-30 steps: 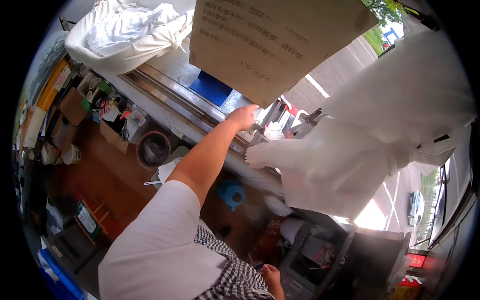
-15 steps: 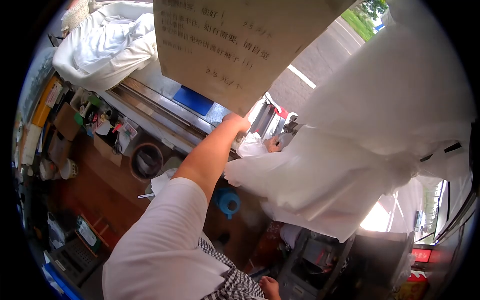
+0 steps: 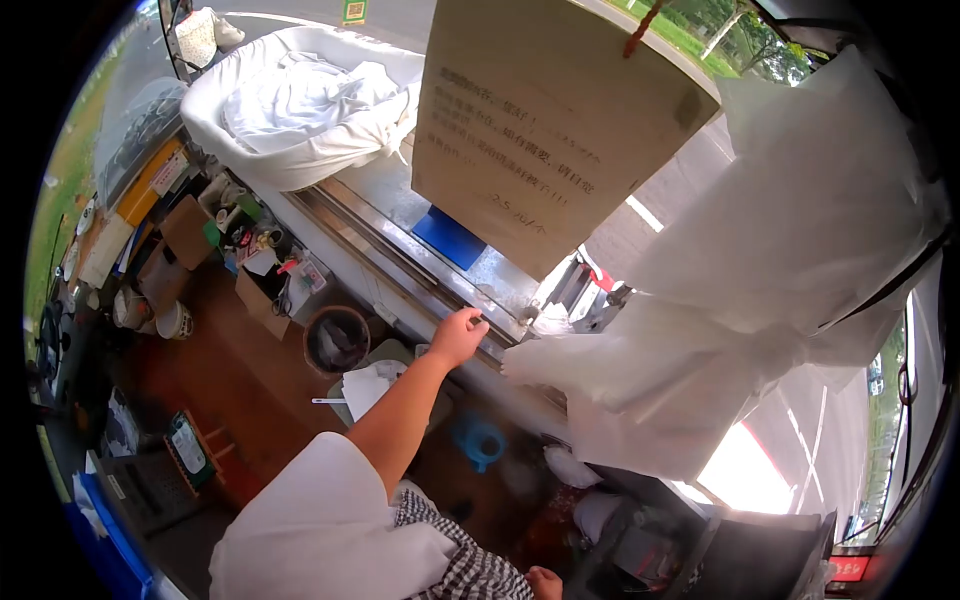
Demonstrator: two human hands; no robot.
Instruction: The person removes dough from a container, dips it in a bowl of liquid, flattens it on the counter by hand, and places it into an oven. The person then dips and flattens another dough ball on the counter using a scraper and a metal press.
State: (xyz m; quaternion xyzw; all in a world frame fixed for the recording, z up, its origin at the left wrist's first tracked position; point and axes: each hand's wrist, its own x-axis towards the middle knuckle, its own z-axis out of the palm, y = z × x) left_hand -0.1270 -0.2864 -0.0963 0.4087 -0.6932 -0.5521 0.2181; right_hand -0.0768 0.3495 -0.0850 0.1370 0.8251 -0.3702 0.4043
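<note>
My left hand [image 3: 460,337] reaches out over the inner edge of the metal counter [image 3: 400,215], with its fingers curled closed. Whether anything small is inside them I cannot make out. Just beyond it hangs a cardboard sign [image 3: 540,140] with handwritten Chinese lines, and a blue flat piece [image 3: 449,237] lies on the counter below the sign. A crumpled white bag [image 3: 552,321] is to the right of this hand. Low in the view, beside the checked apron [image 3: 465,545], my right hand [image 3: 545,583] shows only partly, its fingers curled in; what they hold, if anything, is hidden.
A cloth-lined basket [image 3: 290,165] stands on the counter at the left. Large white plastic sheeting [image 3: 690,330] hangs at the right. Below are a round bin [image 3: 336,340], a blue ring-shaped item [image 3: 480,443], a cluttered shelf [image 3: 250,250] and a dark metal box [image 3: 760,550].
My left hand has drawn back from beneath the sign's lower corner to the counter's inner edge. The view has shifted, so the sign and basket appear further right. My right hand stays low.
</note>
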